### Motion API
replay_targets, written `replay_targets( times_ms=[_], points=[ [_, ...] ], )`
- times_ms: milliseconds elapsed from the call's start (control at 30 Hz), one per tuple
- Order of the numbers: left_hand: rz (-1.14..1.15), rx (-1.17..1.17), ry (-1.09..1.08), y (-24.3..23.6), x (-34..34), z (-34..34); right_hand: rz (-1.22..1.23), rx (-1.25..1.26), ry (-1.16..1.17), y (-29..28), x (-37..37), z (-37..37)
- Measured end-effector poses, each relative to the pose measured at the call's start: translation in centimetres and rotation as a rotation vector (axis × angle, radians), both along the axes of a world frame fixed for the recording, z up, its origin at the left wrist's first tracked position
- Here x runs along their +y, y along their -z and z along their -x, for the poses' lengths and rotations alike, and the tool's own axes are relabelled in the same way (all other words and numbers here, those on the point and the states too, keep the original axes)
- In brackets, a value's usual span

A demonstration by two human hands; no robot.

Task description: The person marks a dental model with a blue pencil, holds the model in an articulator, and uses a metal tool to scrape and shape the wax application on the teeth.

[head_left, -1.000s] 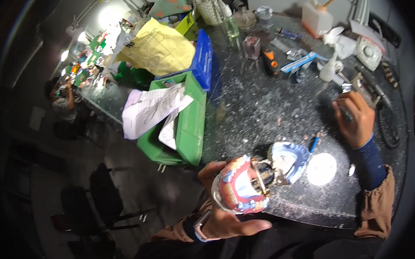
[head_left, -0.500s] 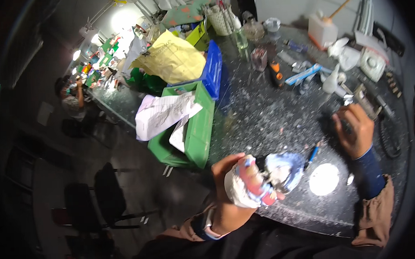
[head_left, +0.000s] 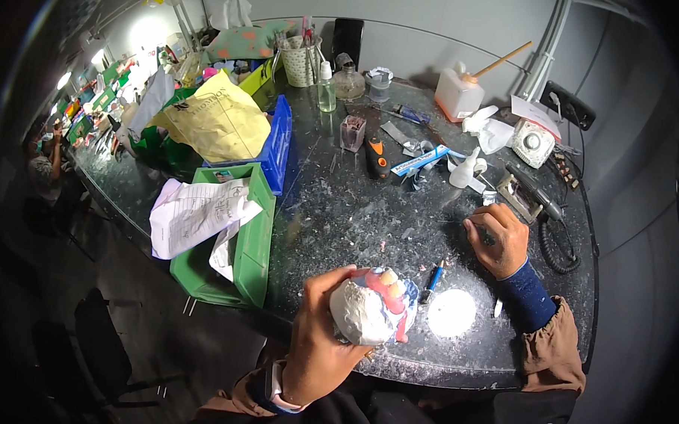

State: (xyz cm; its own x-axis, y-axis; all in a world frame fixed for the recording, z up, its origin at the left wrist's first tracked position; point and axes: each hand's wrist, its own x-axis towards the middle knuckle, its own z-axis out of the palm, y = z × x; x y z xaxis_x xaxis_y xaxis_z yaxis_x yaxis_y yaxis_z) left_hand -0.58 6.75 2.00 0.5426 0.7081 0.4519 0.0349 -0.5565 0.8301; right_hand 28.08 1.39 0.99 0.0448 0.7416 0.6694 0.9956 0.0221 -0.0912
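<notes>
Over the speckled black bench (head_left: 332,220) | my left hand (head_left: 318,343) clasps the white-plaster, pink-gummed dental model (head_left: 362,314) | my right hand (head_left: 501,244) half-curled, contents unclear | best I grip plaster, sparing cream-coloured teeth (head_left: 387,277)

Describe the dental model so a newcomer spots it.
Start at the near edge of the dark table, then the left hand. It holds the dental model: chunky white plaster with pink gums and cream teeth, unlike the slim blue pencil-like tool to its right.

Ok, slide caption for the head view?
Left hand holds a plaster dental model with pink gums; right hand curls loosely over the workbench.
</notes>
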Motion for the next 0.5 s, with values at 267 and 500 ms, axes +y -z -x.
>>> replay_targets(
  times_ms=[267, 500],
  points=[
    [-0.079, 0.111, 0.045, 0.0, 0.9, 0.8, 0.001, 0.009, 0.015, -0.2, -0.4, -0.1],
    [-0.022, -0.114, 0.050, 1.9, 0.5, 1.2, -0.026, 0.023, 0.088, -0.2, 0.0, -0.2]
  ],
)
